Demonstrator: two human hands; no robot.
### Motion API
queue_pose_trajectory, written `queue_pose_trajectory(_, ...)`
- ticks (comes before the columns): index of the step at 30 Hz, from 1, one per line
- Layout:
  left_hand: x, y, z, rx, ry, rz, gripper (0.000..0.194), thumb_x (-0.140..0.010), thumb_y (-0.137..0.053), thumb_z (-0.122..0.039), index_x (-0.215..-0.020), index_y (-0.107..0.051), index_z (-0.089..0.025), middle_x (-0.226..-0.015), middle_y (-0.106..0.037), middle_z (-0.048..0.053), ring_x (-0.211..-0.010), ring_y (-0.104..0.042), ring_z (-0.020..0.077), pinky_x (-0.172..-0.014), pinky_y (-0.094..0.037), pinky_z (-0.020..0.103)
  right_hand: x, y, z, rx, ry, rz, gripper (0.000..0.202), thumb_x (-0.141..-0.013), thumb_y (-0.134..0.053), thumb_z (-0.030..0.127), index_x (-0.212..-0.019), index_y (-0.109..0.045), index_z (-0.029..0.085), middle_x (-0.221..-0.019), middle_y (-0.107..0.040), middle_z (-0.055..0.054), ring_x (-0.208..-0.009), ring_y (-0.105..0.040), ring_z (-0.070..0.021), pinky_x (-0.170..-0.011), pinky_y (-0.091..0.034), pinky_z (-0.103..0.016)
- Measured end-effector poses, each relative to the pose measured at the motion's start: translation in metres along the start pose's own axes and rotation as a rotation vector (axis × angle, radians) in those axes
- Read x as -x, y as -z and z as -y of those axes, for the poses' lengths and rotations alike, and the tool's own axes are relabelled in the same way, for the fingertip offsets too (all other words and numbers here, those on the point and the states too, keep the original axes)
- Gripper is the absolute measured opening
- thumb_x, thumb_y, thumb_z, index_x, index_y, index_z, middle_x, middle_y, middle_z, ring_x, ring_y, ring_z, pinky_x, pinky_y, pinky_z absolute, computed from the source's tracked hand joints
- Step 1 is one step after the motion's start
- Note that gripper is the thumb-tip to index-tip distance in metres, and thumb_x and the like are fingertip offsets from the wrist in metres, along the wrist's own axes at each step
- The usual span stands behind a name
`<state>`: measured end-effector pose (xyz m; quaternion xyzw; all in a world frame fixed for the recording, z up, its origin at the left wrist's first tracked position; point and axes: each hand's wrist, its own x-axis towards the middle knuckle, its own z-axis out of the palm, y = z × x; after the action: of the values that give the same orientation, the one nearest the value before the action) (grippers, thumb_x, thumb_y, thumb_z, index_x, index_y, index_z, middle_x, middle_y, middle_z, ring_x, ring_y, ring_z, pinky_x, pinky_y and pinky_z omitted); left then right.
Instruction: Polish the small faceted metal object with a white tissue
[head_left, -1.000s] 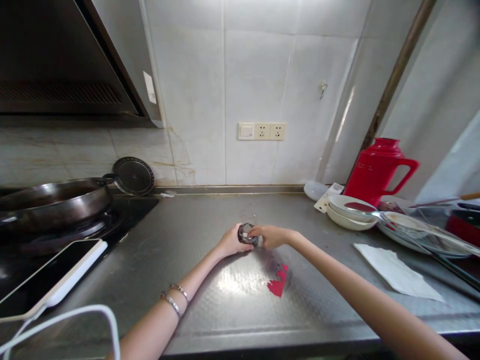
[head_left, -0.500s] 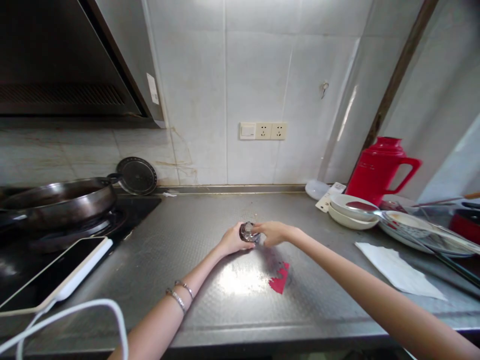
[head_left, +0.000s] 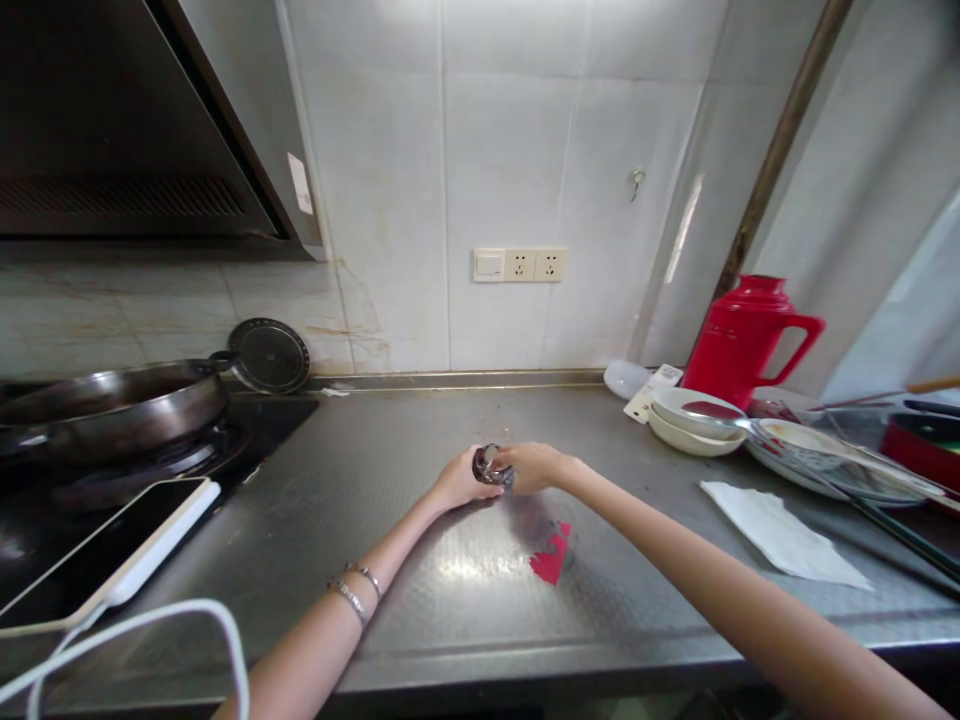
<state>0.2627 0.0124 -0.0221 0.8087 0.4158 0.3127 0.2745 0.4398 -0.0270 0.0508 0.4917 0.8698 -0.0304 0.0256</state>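
Near the middle of the steel counter [head_left: 360,560], a small dark, shiny round object [head_left: 487,463] stands between my two hands. My left hand [head_left: 459,482] is wrapped round its left and near side. From the right, my right hand [head_left: 529,466] reaches over with its fingers bent at the object's top and right side; what its fingertips pinch, if anything, is too small to tell. A torn red piece [head_left: 550,560] lies flat on the counter, nearer to me and a little to the right of the hands.
On the left are a pan [head_left: 120,410] on the stove, a phone [head_left: 112,545] and a white cable [head_left: 217,610]. At the right stand a red jug [head_left: 735,345], stacked bowls [head_left: 694,440], plates with utensils [head_left: 817,470] and a white paper [head_left: 780,530].
The whole view has shifted slightly, so things on the right appear further left. My right hand's fingers have drawn closer round the dark object; my left hand still holds it.
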Motion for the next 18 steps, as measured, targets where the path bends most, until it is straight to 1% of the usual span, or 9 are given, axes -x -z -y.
queue_pose_trajectory(3, 0.000, 0.000, 0.000, 0.006, -0.006, -0.006, 0.072, -0.051, -0.082, -0.039, -0.114, -0.055, -0.017, -0.105, -0.069, 0.008, -0.096, -0.064, 0.0272, -0.080, -0.049, 0.033, 0.001, 0.002, -0.002, -0.048, 0.018, 0.044, 0.023, -0.071, -0.057, 0.026, -0.090, -0.068, 0.021, -0.090, -0.070, -0.008, -0.076, -0.067, -0.0241, -0.057, -0.044, -0.026)
queue_pose_trajectory(5, 0.000, 0.000, -0.001, 0.010, -0.015, 0.000, 0.073, -0.052, -0.082, -0.039, -0.116, -0.054, -0.017, -0.105, -0.069, 0.008, -0.096, -0.064, 0.0268, -0.080, -0.050, 0.033, -0.001, 0.002, -0.001, -0.111, 0.052, 0.077, 0.018, -0.073, -0.055, 0.025, -0.085, -0.067, 0.019, -0.084, -0.070, -0.006, -0.069, -0.066, -0.0206, -0.056, -0.043, -0.024)
queue_pose_trajectory(7, 0.000, 0.001, -0.002, 0.013, -0.015, 0.006, 0.074, -0.052, -0.081, -0.039, -0.117, -0.054, -0.017, -0.105, -0.069, 0.008, -0.095, -0.065, 0.0263, -0.079, -0.050, 0.033, -0.004, 0.002, 0.001, -0.151, 0.097, 0.085, 0.018, -0.074, -0.053, 0.023, -0.084, -0.067, 0.018, -0.088, -0.070, -0.006, -0.069, -0.066, -0.0187, -0.057, -0.044, -0.024)
queue_pose_trajectory(10, 0.001, 0.002, -0.003, 0.025, 0.000, 0.016, 0.074, -0.051, -0.082, -0.038, -0.117, -0.054, -0.017, -0.107, -0.069, 0.009, -0.096, -0.065, 0.0265, -0.080, -0.050, 0.033, -0.010, 0.002, 0.005, -0.152, 0.156, 0.065, 0.020, -0.074, -0.055, 0.022, -0.089, -0.067, 0.018, -0.109, -0.066, -0.009, -0.085, -0.066, -0.0209, -0.067, -0.047, -0.025)
queue_pose_trajectory(11, 0.001, 0.002, -0.003, 0.031, 0.006, 0.018, 0.075, -0.051, -0.082, -0.037, -0.117, -0.054, -0.017, -0.107, -0.069, 0.009, -0.097, -0.065, 0.0267, -0.080, -0.050, 0.033, -0.011, 0.002, 0.006, -0.138, 0.150, 0.059, 0.024, -0.073, -0.056, 0.024, -0.094, -0.067, 0.019, -0.115, -0.064, -0.009, -0.089, -0.066, -0.0224, -0.069, -0.047, -0.026)
queue_pose_trajectory(13, 0.000, 0.003, -0.003, 0.042, 0.009, 0.025, 0.075, -0.051, -0.083, -0.036, -0.117, -0.054, -0.016, -0.108, -0.069, 0.010, -0.097, -0.065, 0.0267, -0.080, -0.051, 0.033, -0.012, 0.002, 0.007, -0.089, 0.094, 0.044, 0.035, -0.072, -0.059, 0.029, -0.105, -0.064, 0.023, -0.122, -0.061, -0.009, -0.091, -0.066, -0.0250, -0.068, -0.048, -0.029)
queue_pose_trajectory(15, 0.000, 0.002, -0.001, 0.043, 0.007, 0.031, 0.075, -0.051, -0.083, -0.038, -0.117, -0.055, -0.015, -0.107, -0.069, 0.011, -0.096, -0.065, 0.0263, -0.079, -0.051, 0.033, -0.011, 0.002, 0.007, -0.022, 0.013, 0.023, 0.039, -0.071, -0.060, 0.034, -0.110, -0.063, 0.027, -0.119, -0.063, -0.008, -0.090, -0.067, -0.0270, -0.066, -0.049, -0.031)
queue_pose_trajectory(17, -0.001, 0.001, 0.001, 0.037, 0.009, 0.023, 0.076, -0.050, -0.083, -0.039, -0.116, -0.055, -0.016, -0.107, -0.069, 0.010, -0.095, -0.065, 0.0261, -0.079, -0.051, 0.033, -0.008, 0.004, 0.006, 0.015, -0.032, 0.015, 0.035, -0.071, -0.060, 0.036, -0.104, -0.065, 0.027, -0.111, -0.066, -0.008, -0.088, -0.067, -0.0286, -0.064, -0.049, -0.031)
queue_pose_trajectory(18, -0.001, 0.001, 0.002, 0.033, 0.011, 0.018, 0.077, -0.049, -0.083, -0.039, -0.116, -0.055, -0.016, -0.106, -0.069, 0.009, -0.095, -0.065, 0.0261, -0.080, -0.051, 0.033, -0.006, 0.004, 0.006, 0.011, -0.031, 0.021, 0.030, -0.072, -0.060, 0.036, -0.099, -0.066, 0.025, -0.106, -0.068, -0.009, -0.087, -0.068, -0.0287, -0.063, -0.048, -0.031)
